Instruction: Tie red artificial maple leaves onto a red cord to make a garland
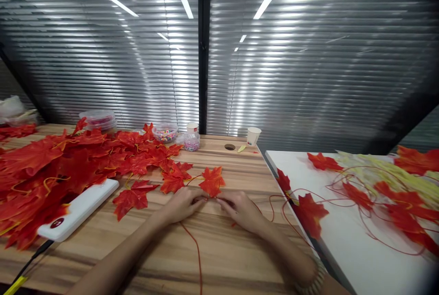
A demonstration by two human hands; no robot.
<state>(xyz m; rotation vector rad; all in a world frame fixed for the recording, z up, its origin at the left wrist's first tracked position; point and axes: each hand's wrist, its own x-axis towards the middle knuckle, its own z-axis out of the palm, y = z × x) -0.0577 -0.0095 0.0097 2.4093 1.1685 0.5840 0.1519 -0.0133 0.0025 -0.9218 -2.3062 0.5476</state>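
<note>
A red artificial maple leaf (212, 180) lies on the wooden table, its base at my fingertips. My left hand (184, 203) is closed in a pinch on a red cord just below the leaf. From its right, my right hand (242, 210) also pinches the cord by the leaf's stem; the exact spot between the fingers is too small to make out. One length of red cord (198, 249) trails from under my left hand to the table's front edge. On the other side, the cord loops past my right hand toward more leaves (311, 215).
A heap of red leaves (85, 162) covers the left side, beside a white power bank-like device (80, 210) with a cable. Bead tubs (165, 133) and a paper cup (254, 136) stand at the back. The white table (356, 254) at right bears leaves and tangled cord.
</note>
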